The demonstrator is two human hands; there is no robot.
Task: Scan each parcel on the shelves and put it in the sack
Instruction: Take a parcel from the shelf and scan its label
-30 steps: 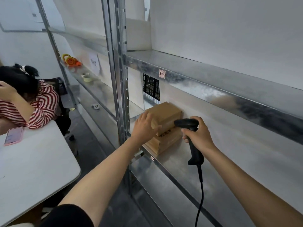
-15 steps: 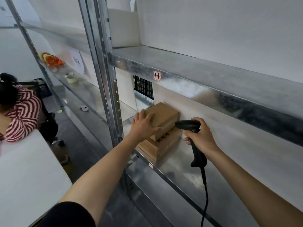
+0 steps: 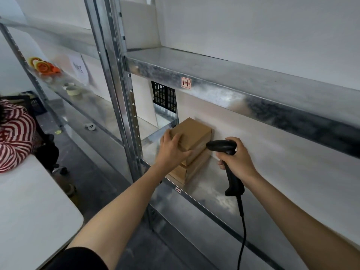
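Note:
Two brown cardboard parcels are stacked on the metal shelf (image 3: 206, 193). The upper parcel (image 3: 194, 136) sits a little askew on the lower parcel (image 3: 191, 171). My left hand (image 3: 171, 151) grips the near corner of the upper parcel, fingers over its top and thumb on its side. My right hand (image 3: 236, 159) holds the handle of a black corded barcode scanner (image 3: 227, 152), whose head points left at the parcels' side. No sack is in view.
A steel upright (image 3: 116, 90) stands just left of the parcels. The shelf above (image 3: 253, 90) overhangs them. A white table (image 3: 29, 211) is at lower left, with a seated person in a striped top (image 3: 13, 137). Tape rolls (image 3: 43, 67) lie on the far shelf.
My view has shifted right and closer. My left hand has slid further over the upper parcel's near corner and closed round it. The scanner stays beside the parcels.

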